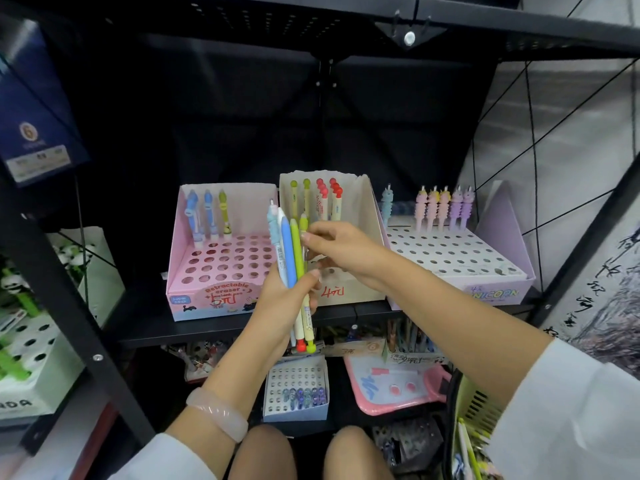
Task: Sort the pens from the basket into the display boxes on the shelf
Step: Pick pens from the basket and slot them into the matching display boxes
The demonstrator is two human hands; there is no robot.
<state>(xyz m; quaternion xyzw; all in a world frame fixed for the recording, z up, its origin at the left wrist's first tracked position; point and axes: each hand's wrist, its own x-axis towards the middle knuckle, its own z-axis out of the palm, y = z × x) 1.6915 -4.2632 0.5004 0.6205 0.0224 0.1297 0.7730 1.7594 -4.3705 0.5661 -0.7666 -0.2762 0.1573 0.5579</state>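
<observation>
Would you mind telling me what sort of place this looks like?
Most likely a stationery shop. Perforated display boxes of novelty pens, such as the pink eraser-pen box and the unicorn pen box, sit on a black metal shelf, with handwritten prices on the box fronts.

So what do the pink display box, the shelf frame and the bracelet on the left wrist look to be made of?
Pink display box: printed cardboard by the look, matte, with folded flat walls and punched round holes.
Shelf frame: probably metal painted matte black, given the thin rigid bars joined with bolts.
Bracelet: smooth, pale pink and slightly translucent; it could be stone, glass or resin, and the picture cannot settle which.
</observation>
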